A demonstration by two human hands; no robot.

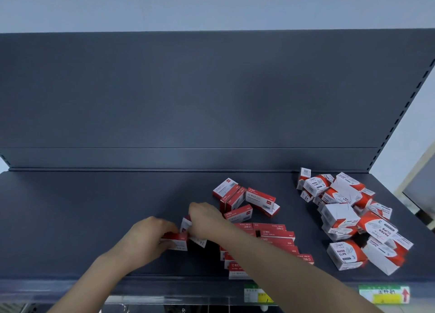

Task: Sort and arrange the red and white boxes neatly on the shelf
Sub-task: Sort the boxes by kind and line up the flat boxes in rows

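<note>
On the dark grey shelf (94,218) my left hand (147,236) grips a small red and white staple box (176,241) lying flat. Just to its right my right hand (207,218) pinches a second small box (187,225), held tilted and touching the first. Behind my right forearm lies a packed group of the same staple boxes (277,238), partly hidden by the arm. Several more staple boxes (244,199) lie loose and skewed farther back. A jumbled heap of larger white and red paper clip boxes (348,218) fills the shelf's right end.
The shelf's dark back panel (211,89) rises behind everything. Price labels (383,294) sit on the front rail at the lower right. The shelf's left half is bare grey surface.
</note>
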